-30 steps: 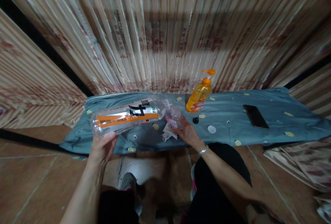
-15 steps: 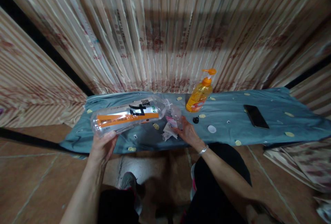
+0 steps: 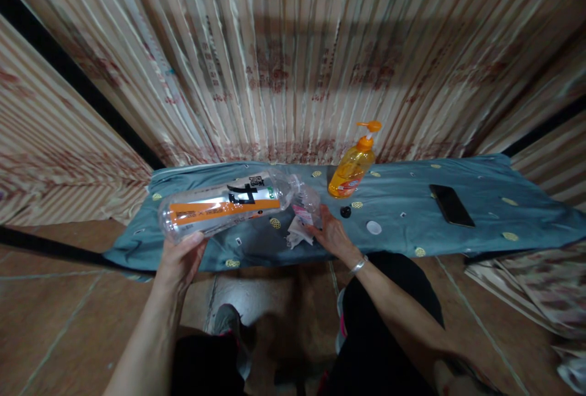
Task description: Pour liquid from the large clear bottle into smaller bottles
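Note:
A large clear plastic bottle [image 3: 224, 204] with a silver and orange label is held on its side above the cloth. My left hand [image 3: 183, 255] grips it near its base, at the left. Its neck points right and meets a smaller clear plastic container [image 3: 309, 199], probably a small bottle. Around that smaller container my right hand [image 3: 334, 231] is closed. A crumpled white and pink label or wrapper [image 3: 300, 228] hangs or lies just below it; I cannot tell whether it is attached. Whether the two necks touch is unclear.
An orange pump bottle [image 3: 351, 167] stands at the back of the teal cloth [image 3: 398, 188]. Near my right hand lie a black cap [image 3: 345, 212] and a white round disc [image 3: 373, 227]. A phone [image 3: 452, 205] rests farther right. Striped curtains [image 3: 293, 79] hang behind.
Both hands and the two clear containers keep nearly the same positions. The whole view has shifted very slightly.

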The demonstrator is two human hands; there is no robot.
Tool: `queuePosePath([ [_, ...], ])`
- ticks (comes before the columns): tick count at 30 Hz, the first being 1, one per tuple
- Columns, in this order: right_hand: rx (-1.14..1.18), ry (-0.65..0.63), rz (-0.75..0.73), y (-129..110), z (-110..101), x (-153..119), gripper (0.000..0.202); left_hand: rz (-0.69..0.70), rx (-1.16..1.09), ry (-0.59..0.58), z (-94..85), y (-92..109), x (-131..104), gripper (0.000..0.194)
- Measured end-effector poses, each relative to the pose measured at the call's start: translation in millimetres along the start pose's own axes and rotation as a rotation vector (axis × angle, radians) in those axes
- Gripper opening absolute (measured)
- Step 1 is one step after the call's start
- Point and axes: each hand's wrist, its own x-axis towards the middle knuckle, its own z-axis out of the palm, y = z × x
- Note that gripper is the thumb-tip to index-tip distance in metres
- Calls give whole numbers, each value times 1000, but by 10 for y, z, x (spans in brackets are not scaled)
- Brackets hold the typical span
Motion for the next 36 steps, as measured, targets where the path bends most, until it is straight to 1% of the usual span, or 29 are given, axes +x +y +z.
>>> queuePosePath([
  [4,-2,-1,17,-10,0,1,65,7,5,6,7,-15,0,102],
  [10,29,14,33,-13,-22,-7,58,10,8,6,38,-22,-17,102],
  [14,31,2,66,-1,-37,-9,56,20,21,9,51,-42,-26,94],
  [17,33,-1,58,34,-37,-15,57,21,51,-13,60,-58,-33,87],
  [20,36,12,36,79,-24,-31,56,26,63,-24,70,-72,-46,88],
  [23,18,44,46,103,-10,-46,54,33,64,-39,63,-90,-53,87],
  [29,0,65,53,98,-13,-49,45,24,60,-117,-17,-149,-39,87],
  [36,48,88,66,89,-45,-45,40,25,61,-132,-41,-170,-62,89],
])
